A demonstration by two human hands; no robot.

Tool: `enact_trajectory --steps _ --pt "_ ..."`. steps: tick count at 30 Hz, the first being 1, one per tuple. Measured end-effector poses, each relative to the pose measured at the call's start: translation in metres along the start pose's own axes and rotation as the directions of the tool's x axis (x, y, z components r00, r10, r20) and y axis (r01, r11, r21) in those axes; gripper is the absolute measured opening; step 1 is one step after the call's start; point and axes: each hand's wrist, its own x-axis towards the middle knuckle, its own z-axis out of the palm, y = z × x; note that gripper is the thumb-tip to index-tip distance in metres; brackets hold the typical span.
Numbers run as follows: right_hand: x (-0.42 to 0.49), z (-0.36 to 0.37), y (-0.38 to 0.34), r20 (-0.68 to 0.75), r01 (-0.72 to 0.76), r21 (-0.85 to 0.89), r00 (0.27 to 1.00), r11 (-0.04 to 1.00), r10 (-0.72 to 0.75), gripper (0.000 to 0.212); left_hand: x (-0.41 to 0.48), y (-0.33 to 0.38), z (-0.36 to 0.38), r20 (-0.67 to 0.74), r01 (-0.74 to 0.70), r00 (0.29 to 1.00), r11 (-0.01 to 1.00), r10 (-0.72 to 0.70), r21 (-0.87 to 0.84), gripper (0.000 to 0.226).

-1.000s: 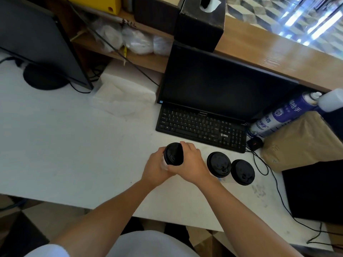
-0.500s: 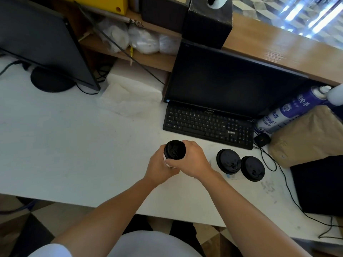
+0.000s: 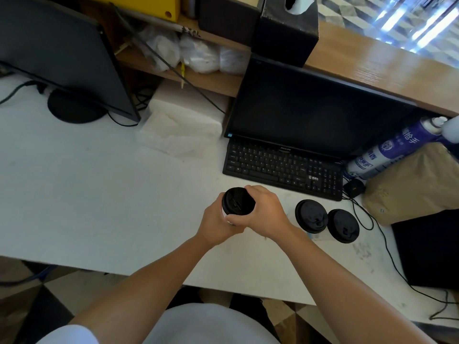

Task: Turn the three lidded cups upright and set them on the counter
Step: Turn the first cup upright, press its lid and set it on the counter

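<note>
Three white cups with black lids are on the white counter (image 3: pixel 87 194). Two of them stand upright side by side right of my hands: one cup (image 3: pixel 311 216) and, touching it on the right, another cup (image 3: pixel 343 225). The third cup (image 3: pixel 238 201) is upright between my hands, its lid facing up. My left hand (image 3: pixel 216 223) wraps its left side and my right hand (image 3: pixel 264 212) grips its right side. The cup's body and base are mostly hidden by my fingers, so I cannot tell whether it touches the counter.
A black keyboard (image 3: pixel 280 168) and monitor (image 3: pixel 310 108) sit just behind the cups. A spray can (image 3: pixel 387 151), a brown paper bag (image 3: pixel 414 184) and cables lie to the right. A second monitor (image 3: pixel 62 53) and a napkin stack (image 3: pixel 181 131) are at the left.
Both hands and the held cup keep the same pose beside the two standing cups. The head camera has shifted a little, so the scene sits slightly differently in view.
</note>
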Motion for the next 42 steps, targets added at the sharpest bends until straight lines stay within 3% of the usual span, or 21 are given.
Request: enact_trajectory --steps 19,24,29,32,35,38,42 --pt "0.015 -0.025 -0.004 -0.017 0.256 0.109 0.967 0.960 -0.256 0.082 0.000 0.015 -0.021 -0.004 -0.026 1.000 0.976 0.026 -0.215 0.072" --pt "0.016 -0.037 -0.005 0.003 0.290 0.152 0.956 0.945 -0.293 0.071 0.002 0.020 -0.028 0.030 -0.050 0.998 0.983 0.056 -0.179 0.075" --pt "0.012 -0.030 -0.006 0.091 0.192 0.077 0.976 0.978 -0.199 0.065 0.005 0.027 -0.034 0.059 -0.088 0.994 0.996 0.088 -0.016 0.071" --pt "0.008 -0.014 -0.022 0.002 0.008 0.125 1.000 0.992 -0.009 0.071 0.007 0.039 -0.024 -0.039 -0.107 0.993 0.991 0.111 0.086 0.064" --pt "0.014 -0.001 -0.039 -0.108 -0.128 0.086 0.985 0.988 0.137 0.060 0.010 0.040 -0.005 -0.112 -0.099 0.986 0.980 0.119 0.171 0.050" --pt "0.017 0.001 -0.039 -0.195 -0.087 0.034 0.976 0.996 0.092 0.042 0.005 0.043 0.002 -0.158 -0.083 0.982 0.987 0.104 0.136 0.051" --pt "0.011 -0.001 -0.031 -0.279 0.055 -0.052 0.958 0.997 -0.068 0.041 0.003 0.049 0.000 -0.089 -0.121 0.987 0.980 0.136 0.157 0.051"
